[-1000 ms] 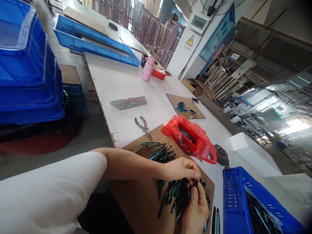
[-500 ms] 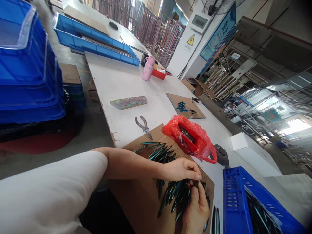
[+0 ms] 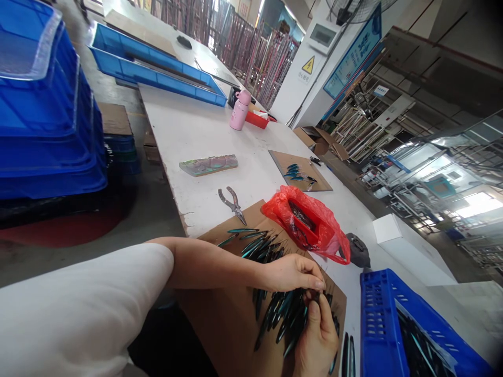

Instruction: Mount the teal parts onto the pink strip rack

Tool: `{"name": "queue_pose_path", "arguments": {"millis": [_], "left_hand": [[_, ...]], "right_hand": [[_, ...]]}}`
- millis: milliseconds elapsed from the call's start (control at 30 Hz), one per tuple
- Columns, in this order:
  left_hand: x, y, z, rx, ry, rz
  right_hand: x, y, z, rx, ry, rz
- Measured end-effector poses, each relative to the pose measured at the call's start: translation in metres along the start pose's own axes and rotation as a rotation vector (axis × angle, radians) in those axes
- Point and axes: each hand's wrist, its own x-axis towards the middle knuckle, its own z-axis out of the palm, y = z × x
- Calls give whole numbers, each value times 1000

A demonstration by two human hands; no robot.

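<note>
Pinching a small dark piece (image 3: 315,297) between thumb and fingertips, your left hand (image 3: 294,273) and right hand (image 3: 317,340) meet over a loose heap of slender teal-and-black pieces (image 3: 281,319) on a brown cardboard sheet (image 3: 231,324). Against the frame a second ago, your hands and that pinch look almost the same, and the whole scene sits only a touch further right in view. A second cluster of the pieces lies on the cardboard just above your left forearm, and two more lie beyond the sheet's right edge, on the white surface (image 3: 188,125) just beside the blue perforated crate (image 3: 377,324), which holds more dark pieces and sits close by your right hand. A red plastic bag (image 3: 304,225) rests across the sheet's top edge, near your left hand, with a grey object (image 3: 358,250) just beside it. The sheet's near side runs past the chipped left edge of the surface, so your left arm crosses above the drop to the floor. Farther up, long-nose pliers (image 3: 232,206) lie just above the sheet, with an iridescent strip (image 3: 208,165) beyond them, well apart from your hands, and a pink bottle (image 3: 239,110) stands much farther along.
</note>
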Motion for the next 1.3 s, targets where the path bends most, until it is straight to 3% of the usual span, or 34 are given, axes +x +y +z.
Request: {"name": "queue_pose_path", "arguments": {"millis": [267, 633, 833, 1067, 1300], "left_hand": [[-1, -3, -1, 220, 45, 38], [-3, -7, 4, -5, 57, 50], [-5, -6, 4, -5, 88, 1], [-6, 1, 1, 194, 134, -84], [-4, 12, -1, 351, 91, -108]], "right_hand": [[-1, -3, 0, 8, -14, 1], [-6, -1, 6, 159, -9, 41], [-5, -3, 4, 45, -29, 22], [-8, -15, 13, 412, -138, 65], [-7, -18, 11, 502, -172, 180]]}}
